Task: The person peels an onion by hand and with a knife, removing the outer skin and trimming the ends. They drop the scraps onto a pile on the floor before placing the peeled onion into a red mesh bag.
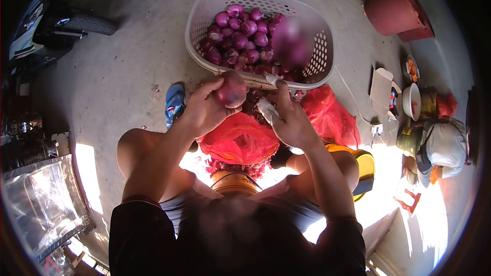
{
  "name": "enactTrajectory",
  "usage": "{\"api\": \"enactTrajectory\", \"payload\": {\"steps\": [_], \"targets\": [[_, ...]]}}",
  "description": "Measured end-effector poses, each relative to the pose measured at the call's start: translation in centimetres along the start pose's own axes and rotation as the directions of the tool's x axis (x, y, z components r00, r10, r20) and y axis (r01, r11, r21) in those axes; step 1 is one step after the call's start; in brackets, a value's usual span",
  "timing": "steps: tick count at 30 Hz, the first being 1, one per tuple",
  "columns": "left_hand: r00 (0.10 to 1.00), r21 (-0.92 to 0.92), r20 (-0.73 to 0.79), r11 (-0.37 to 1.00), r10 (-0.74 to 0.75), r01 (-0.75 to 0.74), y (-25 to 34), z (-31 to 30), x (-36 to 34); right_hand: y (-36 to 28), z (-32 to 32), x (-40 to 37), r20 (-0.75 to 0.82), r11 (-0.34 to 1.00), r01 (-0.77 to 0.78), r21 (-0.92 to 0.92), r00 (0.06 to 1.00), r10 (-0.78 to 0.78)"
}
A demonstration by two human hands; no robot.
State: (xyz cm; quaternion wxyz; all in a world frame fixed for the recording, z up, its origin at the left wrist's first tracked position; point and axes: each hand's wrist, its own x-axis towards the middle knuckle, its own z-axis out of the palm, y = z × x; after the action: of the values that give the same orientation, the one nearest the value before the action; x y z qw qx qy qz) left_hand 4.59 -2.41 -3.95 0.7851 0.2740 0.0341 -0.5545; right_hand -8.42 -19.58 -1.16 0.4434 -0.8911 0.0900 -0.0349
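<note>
Holding a red onion (pixel 231 92) up in front of the body, the left hand (pixel 204 110) has its fingers and thumb curled tight around it. The onion is round, so it has no long side that I can see. It sits just over a red net bag (pixel 239 140) that lies between the knees.

The right hand (pixel 292 122) is just beside the onion, on its right, and is not touching it. This hand is closed too. It seems to grip a small knife (pixel 271 78) whose pale tip points up toward the basket (pixel 204 5), but the tip is tiny and hard to see. One finger has a white wrap (pixel 267 110) on it. The left hand is the one nearer to the onion, since it holds it.

Just past both hands is the white basket with holes in its sides. Many more red onions (pixel 240 36) are piled inside it. A second red net bag (pixel 330 115) lies to the right of the hands. A blue sandal (pixel 174 103) rests on the grey floor (pixel 128 61) to the left. A yellow bucket (pixel 364 166) is by the right knee.

I cannot read any words or labels anywhere.
</note>
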Motion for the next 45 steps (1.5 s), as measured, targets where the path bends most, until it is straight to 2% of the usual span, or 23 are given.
{"api": "enactTrajectory", "payload": {"steps": [1,4,5,8,9,17,21,24,29,32,36,38,39,40,42,45], "targets": [[1.0,-0.017,-0.023,1.0,-0.004,0.003,-0.3,0.1,0.0,0.0,0.1,-0.1,-0.012,0.996,0.086,0.003,0.996,-0.086],[1.0,-0.046,-0.006,0.999,0.023,-0.023,-1.4,0.1,0.2,-0.3,0.4,-1.1,0.166,0.994,0.024,0.106,0.985,-0.041],[0.995,-0.034,0.1,0.999,0.007,-0.004,-1.6,-0.1,0.2,-0.8,0.6,-0.9,0.204,0.986,-0.054,0.159,0.979,0.021],[0.997,-0.015,0.08,1.0,0.018,-0.017,-2.4,0.5,-0.2,0.1,1.9,-1.1,0.091,0.999,0.008,0.039,0.996,-0.012],[0.996,-0.063,0.086,0.998,-0.011,0.016,-2.4,0.9,-0.4,-0.1,1.9,-1.0,0.086,0.997,0.004,0.076,0.996,-0.01],[0.998,0.035,0.027,0.998,0.049,-0.05,-2.1,1.4,-0.8,-0.1,2.0,-0.4,0.139,0.964,0.014,0.267,0.989,-0.052],[1.0,0.083,-0.015,0.996,0.016,-0.015,-2.1,0.8,-0.9,-0.3,1.8,-0.2,0.188,0.981,0.017,0.192,0.981,-0.053],[0.996,0.093,0.07,0.995,-0.048,0.041,-1.9,-0.3,-1.1,-0.3,1.9,-0.2,0.171,0.98,0.035,0.198,0.983,-0.069],[0.999,0.115,-0.036,0.993,-0.034,0.038,-2.1,0.3,-1.3,-0.4,2.3,-0.4,0.136,0.997,0.004,0.082,0.991,-0.015],[0.997,0.114,-0.062,0.992,-0.047,0.054,-2.2,-0.1,-1.3,0.5,3.1,-0.1,0.016,0.974,0.207,0.096,0.978,-0.209],[0.981,0.153,-0.154,0.978,-0.115,0.139,-1.2,1.6,-1.6,0.6,3.4,-0.1,-0.004,0.971,0.212,0.109,0.977,-0.213],[0.981,0.166,0.042,0.97,-0.187,0.178,-0.7,-0.3,-1.5,0.1,3.1,-0.1,0.026,0.976,0.176,0.125,0.983,-0.18],[0.965,0.176,0.139,0.965,-0.22,0.195,-0.2,-0.2,-1.5,0.1,3.3,0.0,0.002,0.968,0.155,0.196,0.987,-0.158],[0.992,0.189,0.006,0.975,-0.124,0.121,-0.8,0.4,-1.6,0.1,3.7,0.0,-0.019,0.954,0.134,0.267,0.991,-0.134],[0.965,0.244,-0.251,0.97,0.081,-0.018,-2.3,2.4,-1.6,0.4,4.3,0.2,-0.048,0.919,0.097,0.382,0.995,-0.084],[0.975,0.209,-0.164,0.971,0.148,-0.112,-2.9,1.5,-1.1,0.4,4.9,0.2,-0.051,0.822,0.027,0.57,0.999,0.002]]}}
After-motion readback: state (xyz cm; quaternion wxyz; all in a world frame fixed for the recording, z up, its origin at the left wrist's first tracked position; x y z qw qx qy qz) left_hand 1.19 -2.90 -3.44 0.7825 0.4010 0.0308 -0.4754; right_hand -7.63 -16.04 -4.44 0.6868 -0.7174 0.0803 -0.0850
